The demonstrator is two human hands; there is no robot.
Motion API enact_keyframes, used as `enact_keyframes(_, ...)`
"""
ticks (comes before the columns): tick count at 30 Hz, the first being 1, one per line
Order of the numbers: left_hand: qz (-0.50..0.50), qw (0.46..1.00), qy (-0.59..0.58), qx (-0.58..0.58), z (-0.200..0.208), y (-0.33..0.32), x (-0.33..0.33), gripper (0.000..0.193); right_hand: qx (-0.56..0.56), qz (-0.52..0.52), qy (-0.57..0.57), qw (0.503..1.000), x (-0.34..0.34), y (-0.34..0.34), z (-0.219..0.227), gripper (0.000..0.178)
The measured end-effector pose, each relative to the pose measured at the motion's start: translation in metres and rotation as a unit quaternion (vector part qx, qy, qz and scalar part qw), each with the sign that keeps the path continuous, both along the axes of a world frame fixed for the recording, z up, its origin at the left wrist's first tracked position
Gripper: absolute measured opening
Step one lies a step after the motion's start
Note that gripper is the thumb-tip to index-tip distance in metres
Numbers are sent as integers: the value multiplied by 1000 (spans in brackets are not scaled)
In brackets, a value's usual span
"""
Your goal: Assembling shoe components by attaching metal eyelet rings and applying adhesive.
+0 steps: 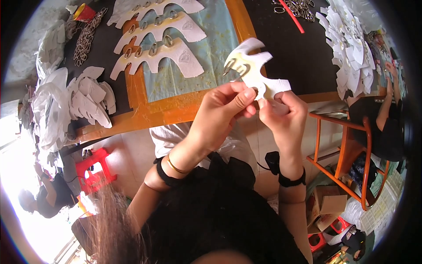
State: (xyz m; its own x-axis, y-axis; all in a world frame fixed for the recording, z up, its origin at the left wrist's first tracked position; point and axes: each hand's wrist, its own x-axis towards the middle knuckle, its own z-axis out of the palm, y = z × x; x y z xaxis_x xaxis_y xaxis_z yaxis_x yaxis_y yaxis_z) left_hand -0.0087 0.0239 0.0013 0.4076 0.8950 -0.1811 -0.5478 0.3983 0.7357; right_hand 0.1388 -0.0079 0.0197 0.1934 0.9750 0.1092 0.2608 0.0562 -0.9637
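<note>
1. White cut piece [253,79] is up over the tabletop [285,66] edge — left hand [222,114] and right hand [286,115] pinch its lower part between thumb and bent fingers.
2. Metal rings [246,68] sit on it; better keep them steady.
3. Press gently, evenly — thin sheet may crease.

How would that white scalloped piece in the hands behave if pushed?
The white, scalloped, sheet-like piece probably flexes, since its far end looks curved. It is likely light, looking thin and pinched near one end by the left hand and right hand.
</note>
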Motion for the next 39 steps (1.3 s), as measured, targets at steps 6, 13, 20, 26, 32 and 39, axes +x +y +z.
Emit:
enact_keyframes(6, -158, 965, -131, -164, 5, 6, -6, 17, -141, 77, 275, 948, 9, 6, -1, 12)
enact_keyframes(13, 11, 994, 110, 0, 13, -4, 5, 13, -100, 11, 91, 991, 6, -1, -1, 13)
enact_keyframes(20, 61, 995, 76, -16, 12, 0, 3, 11, 112, -133, -145, 974, 5, -1, 13, 18)
enact_keyframes(26, 107, 986, 103, 70, 3, -10, 10, 12, 103, -23, -191, 976, -2, 1, 16, 14)
enact_keyframes(32, 92, 988, 99, 72, 10, -9, 6, 14, 85, -18, -113, 990, -3, 6, 9, 15)
enact_keyframes(39, 76, 992, 85, 56, 5, -5, 3, 15, 141, -5, -197, 970, -1, 6, 11, 18)
